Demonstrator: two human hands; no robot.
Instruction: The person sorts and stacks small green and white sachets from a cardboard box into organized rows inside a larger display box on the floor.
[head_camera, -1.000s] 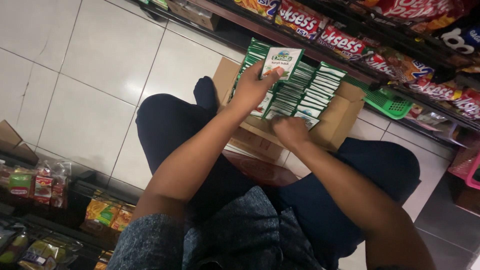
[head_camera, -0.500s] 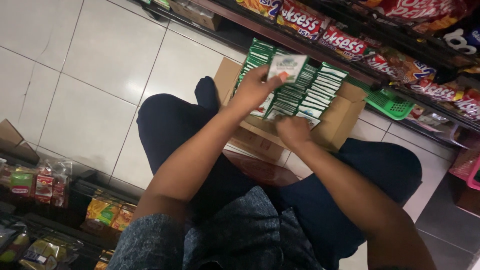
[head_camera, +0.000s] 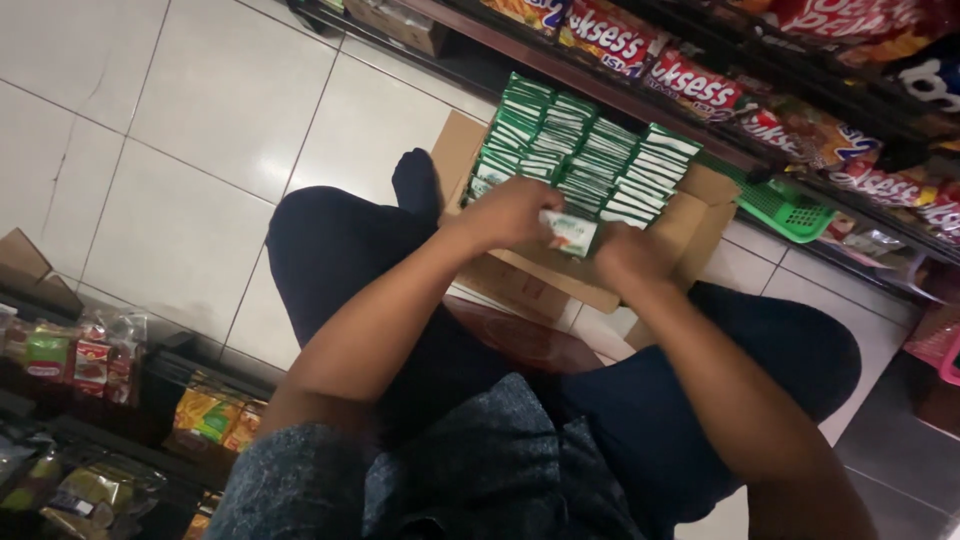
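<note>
While the person sits low over a cardboard box (head_camera: 690, 225) on the floor, both forearms run forward from the lower frame toward twelve o'clock and meet above the box's near edge. Left hand (head_camera: 510, 212) comes in from seven o'clock, wrist straight, knuckles up, fingers curled downward. Right hand (head_camera: 625, 255) comes in from five o'clock, back of the hand toward the camera, fingers tucked under.

Surface: pale glossy floor tiles (head_camera: 230, 100) with dark grout lines. Box stands open, flaps out, filled with rows of green-and-white sachets (head_camera: 590, 150) standing on edge. Store shelf (head_camera: 560, 65) runs across at one o'clock, stocked with red snack packets (head_camera: 690, 80). Green plastic basket (head_camera: 785, 205) lies at three o'clock of the box, just beside it. Lower shelf at eight o'clock carries bagged goods (head_camera: 70, 350). Knees in dark trousers (head_camera: 330, 240) flank the box.

Grip: one white-and-green sachet (head_camera: 568, 230) is held between the two hands, just above the box's near rows. Left fingers close on its left end; right fingers close on its right end. Fingertip contact on the right is partly blurred.
</note>
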